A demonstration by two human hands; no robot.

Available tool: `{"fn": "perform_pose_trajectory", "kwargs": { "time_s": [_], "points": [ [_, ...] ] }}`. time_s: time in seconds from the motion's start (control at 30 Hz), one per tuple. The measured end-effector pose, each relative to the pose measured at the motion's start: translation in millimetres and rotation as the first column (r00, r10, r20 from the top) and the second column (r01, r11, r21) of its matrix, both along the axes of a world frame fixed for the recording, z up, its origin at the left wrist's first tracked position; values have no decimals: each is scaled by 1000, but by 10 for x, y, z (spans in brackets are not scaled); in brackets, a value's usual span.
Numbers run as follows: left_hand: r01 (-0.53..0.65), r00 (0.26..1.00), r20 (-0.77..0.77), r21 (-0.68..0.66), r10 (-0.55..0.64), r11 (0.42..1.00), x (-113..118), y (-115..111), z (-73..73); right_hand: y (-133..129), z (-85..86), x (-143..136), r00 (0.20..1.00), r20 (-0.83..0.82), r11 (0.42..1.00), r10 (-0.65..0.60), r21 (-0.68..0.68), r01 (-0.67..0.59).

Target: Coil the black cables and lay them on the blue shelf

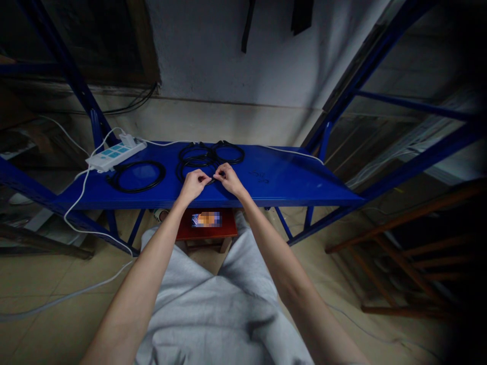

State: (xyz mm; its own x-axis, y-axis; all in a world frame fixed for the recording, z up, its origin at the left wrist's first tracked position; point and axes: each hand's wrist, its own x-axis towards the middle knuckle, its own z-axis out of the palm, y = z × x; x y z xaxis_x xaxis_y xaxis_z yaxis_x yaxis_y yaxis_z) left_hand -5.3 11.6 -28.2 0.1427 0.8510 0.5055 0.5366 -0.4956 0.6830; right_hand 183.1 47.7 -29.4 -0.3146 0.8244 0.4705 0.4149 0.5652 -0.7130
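Observation:
My left hand (195,183) and my right hand (227,178) are close together at the front middle of the blue shelf (297,177). Both are closed in a pinch on a black cable (210,181) that shows between their fingertips. Just behind them lie coiled black cables, one loop pile (194,161) behind my left hand and another coil (229,152) behind my right. Farther left, a separate black coil (140,176) rests flat on the shelf.
A white power strip (116,153) with plugged-in white cords occupies the shelf's left end. Blue uprights frame both sides. Below the front edge stands a red stool (184,231) bearing a blurred item. A wooden rack (380,268) is at the lower right.

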Motion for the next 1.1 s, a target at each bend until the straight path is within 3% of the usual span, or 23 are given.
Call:
{"fn": "perform_pose_trajectory", "kwargs": {
  "time_s": [0.53,0.77,1.1],
  "points": [
    [53,998,-34,-19,-54,998,23,-15,23,-58,2,-18,970,223,985,-101,157,67],
    [87,993,-77,7,-86,996,25,-26,51,-62,-5,-34,960,203,967,-191,209,148],
    [-4,996,-85,8,5,1000,17,-1,-17,-134,60,-29,962,269,980,-45,201,-10]
  ]
}}
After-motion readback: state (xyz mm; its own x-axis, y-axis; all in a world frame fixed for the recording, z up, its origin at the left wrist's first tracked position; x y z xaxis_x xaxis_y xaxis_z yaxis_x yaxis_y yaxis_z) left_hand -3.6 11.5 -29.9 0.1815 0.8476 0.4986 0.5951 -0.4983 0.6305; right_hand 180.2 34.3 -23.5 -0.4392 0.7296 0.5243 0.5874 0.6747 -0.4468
